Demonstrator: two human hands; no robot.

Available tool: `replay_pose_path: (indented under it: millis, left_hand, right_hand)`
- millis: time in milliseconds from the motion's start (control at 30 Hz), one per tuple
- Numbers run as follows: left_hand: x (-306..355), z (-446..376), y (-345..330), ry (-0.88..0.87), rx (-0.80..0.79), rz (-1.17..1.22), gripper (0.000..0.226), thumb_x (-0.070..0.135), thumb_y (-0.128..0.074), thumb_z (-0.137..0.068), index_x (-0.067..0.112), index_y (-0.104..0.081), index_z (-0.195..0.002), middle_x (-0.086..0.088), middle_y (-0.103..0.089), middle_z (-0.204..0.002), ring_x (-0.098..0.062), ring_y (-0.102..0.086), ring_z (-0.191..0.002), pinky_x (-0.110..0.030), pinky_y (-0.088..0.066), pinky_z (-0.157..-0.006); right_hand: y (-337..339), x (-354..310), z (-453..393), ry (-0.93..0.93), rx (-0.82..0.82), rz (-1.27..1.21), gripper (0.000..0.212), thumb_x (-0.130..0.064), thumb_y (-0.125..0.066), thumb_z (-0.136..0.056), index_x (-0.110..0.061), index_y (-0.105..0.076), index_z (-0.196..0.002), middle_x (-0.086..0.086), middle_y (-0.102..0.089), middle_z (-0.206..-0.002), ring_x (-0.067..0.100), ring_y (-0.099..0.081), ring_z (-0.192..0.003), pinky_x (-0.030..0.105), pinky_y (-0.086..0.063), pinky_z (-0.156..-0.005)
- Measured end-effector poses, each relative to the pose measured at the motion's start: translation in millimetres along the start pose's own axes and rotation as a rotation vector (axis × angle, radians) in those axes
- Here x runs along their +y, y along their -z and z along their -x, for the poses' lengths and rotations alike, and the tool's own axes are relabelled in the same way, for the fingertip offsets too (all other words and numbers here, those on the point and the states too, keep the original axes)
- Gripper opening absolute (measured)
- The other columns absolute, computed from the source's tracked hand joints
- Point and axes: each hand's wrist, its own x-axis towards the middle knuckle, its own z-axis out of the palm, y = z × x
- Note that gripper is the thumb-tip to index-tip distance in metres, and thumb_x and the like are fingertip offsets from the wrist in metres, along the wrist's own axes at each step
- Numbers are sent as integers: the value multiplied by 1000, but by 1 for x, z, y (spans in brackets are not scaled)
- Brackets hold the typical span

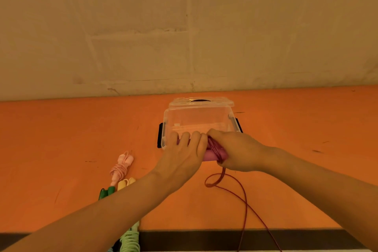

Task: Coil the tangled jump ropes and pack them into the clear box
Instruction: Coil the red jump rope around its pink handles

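Nearest to me, at the bottom edge, a light green coiled rope (pixel 129 240) hangs over the front of the orange surface (pixel 61 133). A dark red rope (pixel 244 206) trails off that same edge and loops up toward my hands. Left of my forearm I see a green-handled rope (pixel 106 191), yellow handles (pixel 124 183) just beyond it, and a pink rope bundle (pixel 120 166) already coiled. Further in, my left hand (pixel 182 154) has its grip curled over the pink handles (pixel 210 154) of the red rope, while my right hand (pixel 237 150) pinches the red cord wound around them. Both hands sit at the near rim of the clear box (pixel 197 120), which stands open, its lid (pixel 201 102) lying behind it by the wall (pixel 184 26).
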Motion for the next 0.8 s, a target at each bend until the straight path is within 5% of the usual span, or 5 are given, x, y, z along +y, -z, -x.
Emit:
replay_pose_path:
  millis: [67,200,367,533,800]
  left_hand:
    - [-1,-1,2,25,-23,44,31,5,-43,-79,5,-58,-107,-8,-55,-86,-25,-52,-69,-38,-43,-60]
    - [1,-6,7,142,-217,153,48,12,-80,-52,9,-60,-95,-7,-56,-82,-25,-54,-65,-36,-39,-55]
    - [1,-28,24,291,-476,211,33,29,-59,-85,16,-44,-111,-3,-56,-104,-25,-60,-89,-32,-35,-63]
    - [-5,-27,20,202,-444,287,30,32,-51,-88,16,-42,-112,-3,-58,-106,-25,-61,-89,-31,-32,-60]
    - [1,-15,14,89,-437,315,32,29,-49,-92,14,-39,-119,-6,-54,-112,-25,-59,-93,-32,-36,-65]
  right_hand:
    - [-5,0,-2,5,31,36,36,-22,-64,-82,-23,-41,-110,-3,-61,-94,21,-58,-84,31,-43,-63]
    - [-9,0,-4,15,43,100,31,-29,-62,-88,-23,-40,-109,-2,-62,-101,21,-60,-87,29,-40,-62]
    - [-5,-1,-6,11,96,224,30,-19,-57,-89,-18,-42,-115,1,-58,-108,25,-59,-94,33,-42,-66]
    - [-8,4,-5,26,112,219,31,-21,-60,-86,-20,-45,-114,0,-57,-108,21,-54,-96,32,-40,-69]
    - [0,20,0,30,-251,-310,65,-48,-81,-67,-31,-42,-116,-11,-57,-108,9,-55,-93,29,-50,-79]
